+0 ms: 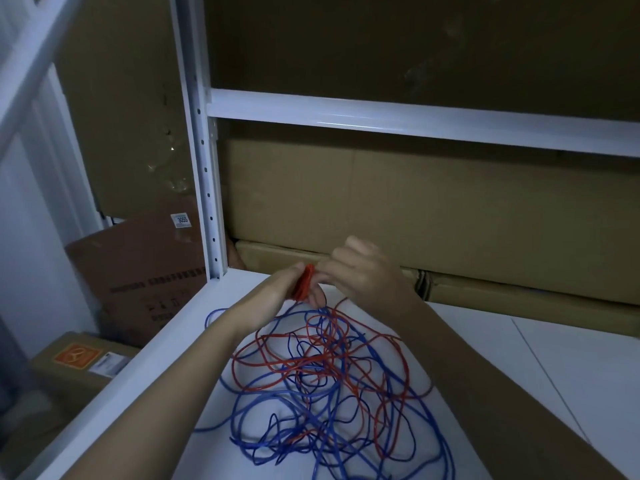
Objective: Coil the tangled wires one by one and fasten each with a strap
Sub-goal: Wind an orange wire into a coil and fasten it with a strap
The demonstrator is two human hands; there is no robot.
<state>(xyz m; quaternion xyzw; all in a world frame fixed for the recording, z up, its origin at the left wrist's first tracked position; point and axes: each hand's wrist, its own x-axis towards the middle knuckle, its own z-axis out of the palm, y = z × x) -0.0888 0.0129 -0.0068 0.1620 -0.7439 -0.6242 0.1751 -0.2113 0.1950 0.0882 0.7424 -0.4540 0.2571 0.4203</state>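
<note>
A loose tangle of red wire (322,358) and blue wire (346,441) lies spread on the white shelf board (519,368). Above its far end my left hand (277,292) grips a small coil of red wire (305,282), held upright between thumb and fingers. My right hand (360,271) is close against the coil from the right, its fingers curled and pinching the red wire at the coil's top. Red strands run from the coil down into the tangle. No strap is visible.
The shelf's white upright post (204,188) stands just left of my hands, and a white crossbeam (415,123) runs above. Cardboard boxes (415,209) line the back of the shelf. More boxes (145,271) sit on the floor at the left.
</note>
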